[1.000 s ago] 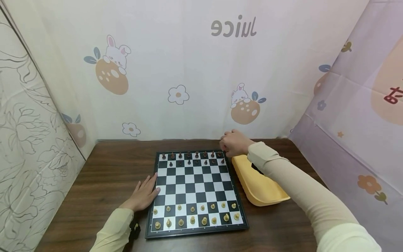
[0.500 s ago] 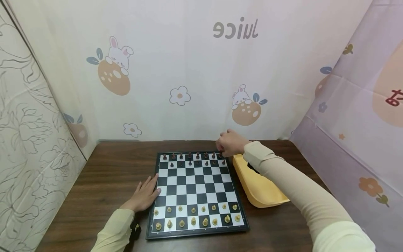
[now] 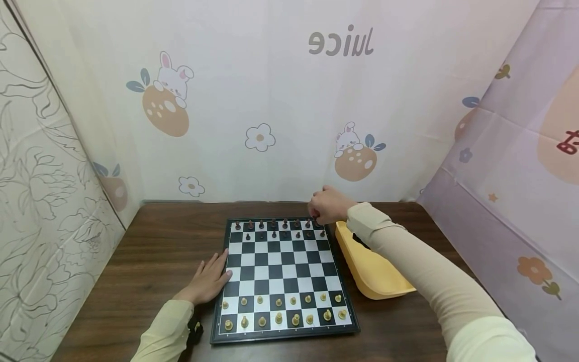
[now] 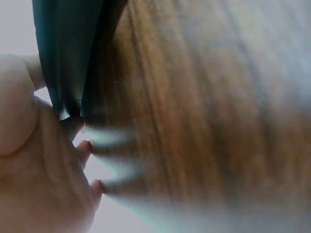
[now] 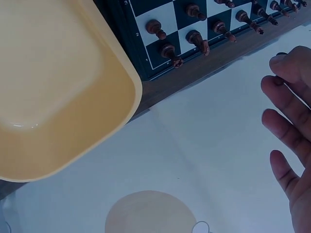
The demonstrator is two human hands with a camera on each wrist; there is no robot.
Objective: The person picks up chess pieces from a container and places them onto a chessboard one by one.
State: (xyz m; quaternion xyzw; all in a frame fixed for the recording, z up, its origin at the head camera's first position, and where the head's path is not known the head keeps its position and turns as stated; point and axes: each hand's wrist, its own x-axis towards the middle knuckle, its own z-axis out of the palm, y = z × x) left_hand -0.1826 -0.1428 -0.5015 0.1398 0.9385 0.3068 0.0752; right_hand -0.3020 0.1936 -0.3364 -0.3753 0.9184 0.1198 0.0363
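Note:
The chessboard [image 3: 267, 259] lies flat on the table, with yellow chess pieces [image 3: 278, 318] in two rows at the near end. Dark brown chess pieces [image 3: 285, 224] stand in two rows at the far end; the front row's leftmost square is bare. My left hand [image 3: 205, 281] rests against the board's left edge, fingers extended. Above the far right corner, my right hand [image 3: 330, 205] pinches a small dark chess piece [image 5: 279, 81] between thumb and index finger. Most of that piece is hidden. In the left wrist view, the left palm [image 4: 43, 184] is beside the board's dark edge.
A yellow plastic tray [image 3: 362, 276] stands at the board's right, under my right forearm. The brown wooden table [image 3: 149, 261] extends on both sides. A patterned curtain [image 3: 289, 100] hangs along the table's back edge, with others at the left and right.
My right hand has moved slightly left, over the board's far right corner, still pinching the dark piece. The left hand keeps its place at the board's edge.

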